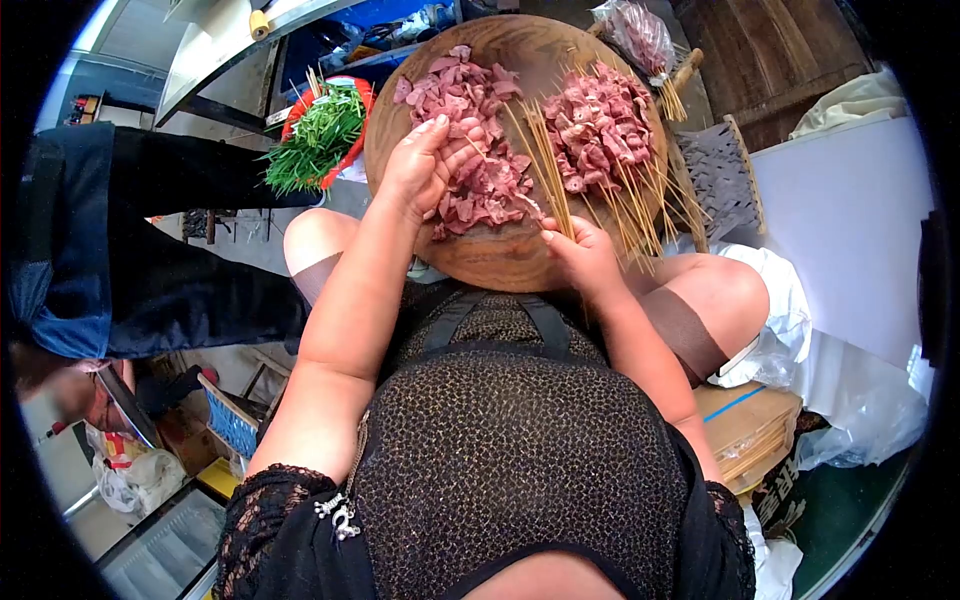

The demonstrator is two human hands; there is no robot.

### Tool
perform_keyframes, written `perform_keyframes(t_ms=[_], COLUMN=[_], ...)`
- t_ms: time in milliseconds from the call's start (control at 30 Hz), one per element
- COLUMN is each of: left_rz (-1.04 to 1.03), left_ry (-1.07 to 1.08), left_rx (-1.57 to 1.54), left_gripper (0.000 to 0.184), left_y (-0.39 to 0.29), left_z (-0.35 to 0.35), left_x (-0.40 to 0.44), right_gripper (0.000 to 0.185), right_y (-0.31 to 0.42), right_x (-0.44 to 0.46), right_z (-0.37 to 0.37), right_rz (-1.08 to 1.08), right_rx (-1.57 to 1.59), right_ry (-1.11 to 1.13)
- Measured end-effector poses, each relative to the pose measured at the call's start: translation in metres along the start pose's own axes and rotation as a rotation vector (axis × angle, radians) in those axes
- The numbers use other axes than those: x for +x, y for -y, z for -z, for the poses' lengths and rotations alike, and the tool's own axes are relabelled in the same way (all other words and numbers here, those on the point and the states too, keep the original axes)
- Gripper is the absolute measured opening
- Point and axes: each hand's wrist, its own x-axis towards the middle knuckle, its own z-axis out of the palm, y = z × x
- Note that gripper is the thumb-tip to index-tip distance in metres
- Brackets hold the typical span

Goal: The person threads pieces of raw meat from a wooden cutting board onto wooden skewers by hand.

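My left hand (430,165) is palm up over the left pile of sliced pink meat (465,90), its thumb apart from loosely curled fingers. A thin stick tip shows beside those fingers. My right hand (583,257) is closed around the lower ends of a bundle of bare wooden skewers (548,160) at the near edge of the round wooden board (500,262). Close to its fingertips is a small pale meat piece (529,205), apparently on a skewer. To the right on the board lies a heap of threaded meat skewers (603,125), their sticks pointing toward me.
A red basket of green vegetables (325,130) is left of the board. A bag of meat skewers (640,40) lies beyond it at the right. Another person in dark clothes (150,240) stands at the left. A cardboard box (745,430) is by my right knee.
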Motion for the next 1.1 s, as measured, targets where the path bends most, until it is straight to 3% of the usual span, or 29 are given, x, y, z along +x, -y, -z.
perform_keyframes(t_ms=[300,700,1100], left_rz=[0.017,-0.018,0.049], left_ry=[0.0,-0.001,0.043], left_rx=[0.025,-0.1,-0.049], left_gripper=[0.018,0.021,0.021], left_y=[-0.004,0.015,0.033], left_z=[-0.013,-0.032,-0.037], left_x=[-0.008,-0.008,-0.013], right_gripper=[0.02,0.019,0.021], right_y=[0.014,-0.012,0.001], right_x=[-0.006,0.005,0.001], right_z=[0.005,-0.005,-0.008], right_rz=[0.027,0.186,0.121], right_rx=[-0.063,0.002,0.036], right_ry=[0.015,-0.074,-0.087])
